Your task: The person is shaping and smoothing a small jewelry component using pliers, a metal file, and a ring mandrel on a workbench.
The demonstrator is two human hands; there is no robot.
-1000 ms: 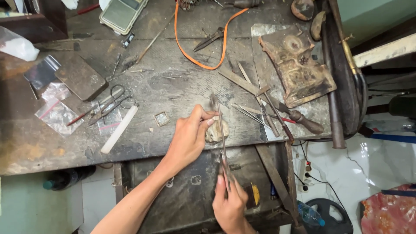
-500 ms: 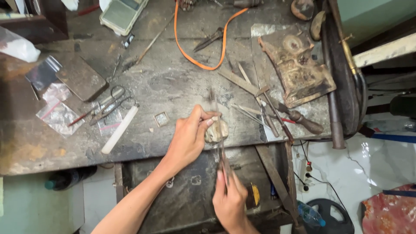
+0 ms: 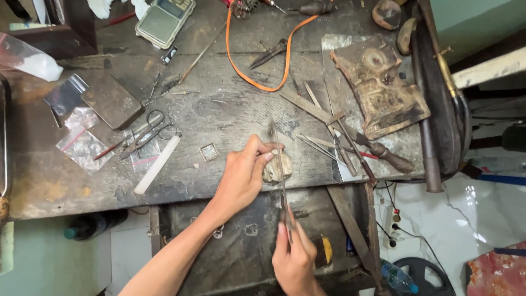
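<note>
**Filing a small piece braced at the counter's near edge**

The left hand (image 3: 241,178) pinches a small pale lump (image 3: 276,171) against the near edge of the counter (image 3: 230,115), fingers closed snugly round it, so the worn wood backs it and keeps it steady. The right hand (image 3: 295,260), lower and nearer, grips the handle end of a long thin file (image 3: 280,175), fingers wrapped tight; the blade runs far-and-near across the lump, a line that suits lengthwise strokes. An open drawer (image 3: 241,246) sits directly beneath, likely to catch filings. Scissors (image 3: 150,131) and a white stick (image 3: 158,164) lie left, more files (image 3: 329,123) right.
</note>
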